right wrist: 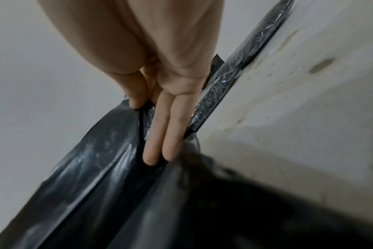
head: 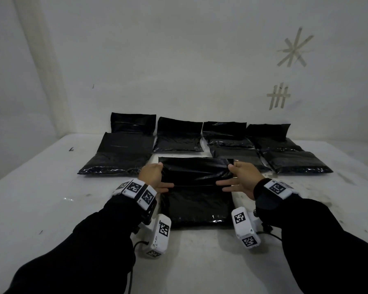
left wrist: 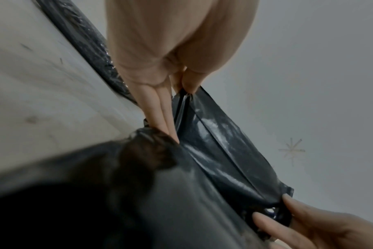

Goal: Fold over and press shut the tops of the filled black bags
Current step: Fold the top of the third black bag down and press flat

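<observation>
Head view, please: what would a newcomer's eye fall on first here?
Probably the nearest black bag, lying on the white table, its top flap pinched at each corner by the left hand and the right hand. Behind it, more filled black bags lie along the wall.

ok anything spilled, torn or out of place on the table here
Nothing stands out. No spill or tear shows. The near bag lies flat on the table, its top flap pinched at both corners by the left hand and right hand.
</observation>
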Motion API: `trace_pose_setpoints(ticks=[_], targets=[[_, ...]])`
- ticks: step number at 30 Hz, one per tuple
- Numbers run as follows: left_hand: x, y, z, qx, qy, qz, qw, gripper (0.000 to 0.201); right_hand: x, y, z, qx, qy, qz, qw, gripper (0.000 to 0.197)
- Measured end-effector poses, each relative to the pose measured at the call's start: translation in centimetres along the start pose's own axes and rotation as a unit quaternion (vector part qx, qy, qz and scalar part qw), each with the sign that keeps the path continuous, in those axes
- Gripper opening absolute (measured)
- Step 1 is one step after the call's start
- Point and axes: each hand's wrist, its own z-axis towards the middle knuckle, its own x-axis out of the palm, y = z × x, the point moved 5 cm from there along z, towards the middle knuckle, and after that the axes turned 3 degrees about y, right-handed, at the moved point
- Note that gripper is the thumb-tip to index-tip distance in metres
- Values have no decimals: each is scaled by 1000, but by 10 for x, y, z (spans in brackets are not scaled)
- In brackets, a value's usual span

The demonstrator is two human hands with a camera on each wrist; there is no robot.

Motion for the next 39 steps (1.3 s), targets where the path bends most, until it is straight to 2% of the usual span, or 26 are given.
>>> trace_pose_setpoints(ticks=[8, 15, 19, 22, 26, 31, 35, 39], targets=[[1, -3, -12, 17, 22, 30, 999, 49, -1, -11, -9, 8, 14, 12, 1000, 21], [-4, -3, -18, 13, 56, 36, 998, 40, -4, -12, -10, 3, 31, 8, 999, 6], [-11, -6, -19, 10, 88, 76, 993, 22, -6, -12, -11, 12, 45, -10, 999, 15], [-19, -7, -16, 17, 105, 93, 990, 20, -9, -13, -14, 11, 45, -11, 999, 28], [-24, -2, -16, 18, 124, 120, 985, 19, -10, -16, -15, 21, 67, -21, 997, 13], [-23, 1, -15, 32, 130, 140, 981, 23, -10, -16, -17, 8, 92, -55, 994, 10], [-24, 0, -15, 35, 145, 158, 976, 21, -13, -14, -20, 20, 119, -33, 992, 9], [-25, -2, -15, 33, 168, 214, 962, 21, -16, -11, -21, 33, 138, -48, 989, 11]])
